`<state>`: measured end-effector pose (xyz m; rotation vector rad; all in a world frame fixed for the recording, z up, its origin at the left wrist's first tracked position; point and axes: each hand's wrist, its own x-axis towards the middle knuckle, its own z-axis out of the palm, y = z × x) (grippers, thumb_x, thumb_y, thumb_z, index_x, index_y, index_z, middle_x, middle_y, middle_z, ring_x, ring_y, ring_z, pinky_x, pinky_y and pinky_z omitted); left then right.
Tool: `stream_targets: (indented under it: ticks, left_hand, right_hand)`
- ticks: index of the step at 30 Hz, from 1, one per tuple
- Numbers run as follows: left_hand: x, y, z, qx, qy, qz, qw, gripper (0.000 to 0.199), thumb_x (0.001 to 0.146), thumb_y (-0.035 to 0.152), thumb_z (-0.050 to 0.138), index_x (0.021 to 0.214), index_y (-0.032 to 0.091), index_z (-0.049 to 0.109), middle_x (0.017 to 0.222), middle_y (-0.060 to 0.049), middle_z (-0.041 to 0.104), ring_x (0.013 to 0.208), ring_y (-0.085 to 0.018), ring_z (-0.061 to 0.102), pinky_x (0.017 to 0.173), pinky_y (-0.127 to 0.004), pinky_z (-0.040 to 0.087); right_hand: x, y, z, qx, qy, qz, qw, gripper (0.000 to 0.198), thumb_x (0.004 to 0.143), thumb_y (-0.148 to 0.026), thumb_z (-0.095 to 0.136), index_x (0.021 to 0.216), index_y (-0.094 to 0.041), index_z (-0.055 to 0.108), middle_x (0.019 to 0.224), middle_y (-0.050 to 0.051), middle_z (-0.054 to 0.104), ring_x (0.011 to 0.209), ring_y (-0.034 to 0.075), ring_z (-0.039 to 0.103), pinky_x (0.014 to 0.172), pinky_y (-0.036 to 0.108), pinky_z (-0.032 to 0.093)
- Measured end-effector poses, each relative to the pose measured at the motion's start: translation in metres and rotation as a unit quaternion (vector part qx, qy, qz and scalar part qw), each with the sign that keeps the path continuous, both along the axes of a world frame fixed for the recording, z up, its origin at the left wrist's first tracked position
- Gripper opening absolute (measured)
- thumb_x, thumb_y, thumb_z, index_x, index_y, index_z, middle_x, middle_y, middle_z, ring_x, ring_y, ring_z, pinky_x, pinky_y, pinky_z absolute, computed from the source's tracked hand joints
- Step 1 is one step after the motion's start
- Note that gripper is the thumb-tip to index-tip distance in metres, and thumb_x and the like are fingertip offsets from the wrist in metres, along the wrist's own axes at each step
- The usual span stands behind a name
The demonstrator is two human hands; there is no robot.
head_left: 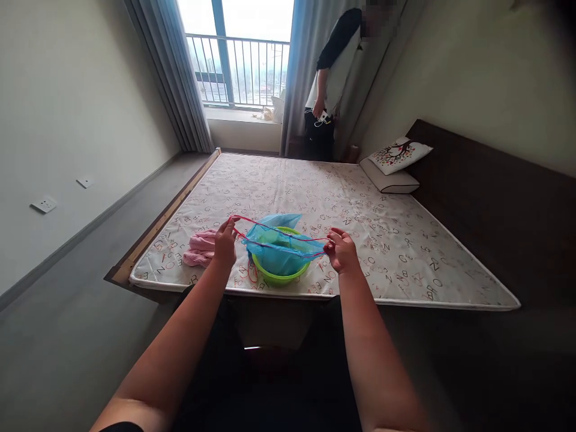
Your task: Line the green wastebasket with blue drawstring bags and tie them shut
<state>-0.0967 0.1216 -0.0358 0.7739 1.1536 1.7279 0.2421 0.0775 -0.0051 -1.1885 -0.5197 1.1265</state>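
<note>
A blue plastic drawstring bag (281,259) hangs inside and over a green basin (279,279) at the near edge of the bed. Its red drawstring (252,219) is stretched out on both sides. My left hand (225,242) is closed on the drawstring at the left, fingers pinched. On the right, my right hand (341,249) pinches the other side of the drawstring. The bag's mouth is spread between the two hands. A pink cloth (200,247) lies on the mattress, partly behind my left hand.
The basin rests on a mattress (387,240) printed with letters, in a wooden bed frame (171,207). Two pillows (398,157) lie by the dark headboard (472,162). Beyond the bed, near the curtain, a person (335,72) stands holding a small white object.
</note>
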Motion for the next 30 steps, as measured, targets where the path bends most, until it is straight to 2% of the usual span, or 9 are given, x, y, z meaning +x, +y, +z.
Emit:
stream_targets:
  ticks: [2,4,7,10,13,17,23,27,30]
  left_hand:
    - [0.009,-0.001,0.005,0.018,0.042,0.008,0.999,0.024,0.093,0.042,0.076,0.106,0.022,0.08,0.131,-0.01,0.079,0.137,-0.026,0.065,0.125,-0.041,0.043]
    - [0.022,-0.003,0.013,0.039,0.077,-0.029,0.996,0.027,0.093,0.046,0.076,0.099,0.02,0.082,0.123,-0.01,0.082,0.13,-0.027,0.069,0.124,-0.042,0.045]
    - [0.046,-0.006,0.026,0.072,0.101,-0.139,0.983,0.039,0.094,0.057,0.076,0.092,0.018,0.08,0.107,-0.012,0.083,0.111,-0.027,0.076,0.111,-0.043,0.055]
    - [0.069,-0.011,0.031,0.073,0.134,-0.223,0.963,0.052,0.092,0.069,0.074,0.085,0.017,0.073,0.085,-0.009,0.077,0.085,-0.022,0.074,0.088,-0.037,0.061]
    - [0.083,-0.018,0.027,0.044,0.163,-0.26,0.951,0.059,0.092,0.077,0.067,0.082,0.019,0.064,0.072,-0.004,0.068,0.063,-0.016,0.064,0.062,-0.03,0.054]
    - [0.091,-0.027,0.017,0.025,0.198,-0.277,0.94,0.054,0.097,0.074,0.063,0.092,0.019,0.064,0.058,0.002,0.058,0.048,-0.014,0.055,0.047,-0.026,0.042]
    - [0.094,-0.03,0.006,0.018,0.184,-0.337,0.923,0.054,0.094,0.072,0.068,0.105,0.02,0.057,0.065,0.004,0.065,0.042,-0.012,0.055,0.042,-0.024,0.037]
    - [0.093,-0.03,-0.009,-0.011,0.142,-0.356,0.924,0.075,0.084,0.068,0.081,0.133,0.021,0.049,0.064,0.009,0.065,0.04,-0.013,0.052,0.041,-0.024,0.037]
    - [0.089,-0.031,-0.025,-0.022,0.14,-0.36,0.922,0.08,0.082,0.066,0.082,0.14,0.02,0.051,0.056,0.013,0.055,0.039,-0.012,0.045,0.043,-0.024,0.035]
  right_hand:
    - [-0.009,-0.001,0.003,0.025,-0.055,-0.004,0.998,0.039,0.076,-0.026,0.081,0.111,-0.023,0.064,0.084,-0.006,0.065,0.055,0.006,0.048,0.053,0.021,0.045]
    - [-0.022,-0.002,0.007,0.07,-0.191,0.028,0.979,0.038,0.082,-0.029,0.081,0.118,-0.023,0.071,0.098,-0.001,0.072,0.063,0.01,0.056,0.06,0.026,0.052]
    - [-0.051,-0.001,0.015,0.159,-0.417,0.136,0.885,0.046,0.09,-0.02,0.071,0.136,-0.023,0.076,0.134,0.009,0.077,0.094,0.02,0.073,0.09,0.039,0.063]
    - [-0.083,0.001,0.021,0.212,-0.493,0.247,0.807,0.062,0.091,-0.009,0.064,0.151,-0.023,0.07,0.158,0.012,0.068,0.141,0.029,0.067,0.121,0.047,0.055]
    - [-0.102,0.003,0.025,0.183,-0.515,0.292,0.785,0.053,0.097,-0.015,0.065,0.149,-0.023,0.071,0.145,0.013,0.077,0.132,0.03,0.073,0.117,0.048,0.057]
    - [-0.102,0.001,0.025,0.144,-0.516,0.258,0.804,0.03,0.097,-0.018,0.067,0.125,-0.022,0.08,0.123,0.011,0.083,0.116,0.028,0.077,0.109,0.045,0.059]
    - [-0.089,0.0,0.021,0.078,-0.365,0.277,0.885,0.019,0.086,-0.023,0.074,0.103,-0.021,0.08,0.089,0.0,0.08,0.073,0.017,0.07,0.076,0.032,0.056]
    - [-0.081,0.011,0.018,0.065,-0.268,0.192,0.942,0.006,0.075,-0.017,0.077,0.08,-0.02,0.077,0.083,0.0,0.075,0.082,0.015,0.066,0.076,0.026,0.051]
    - [-0.075,0.022,0.02,0.057,-0.197,0.155,0.966,0.012,0.079,-0.028,0.078,0.084,-0.02,0.072,0.078,-0.001,0.07,0.067,0.012,0.057,0.06,0.023,0.045]
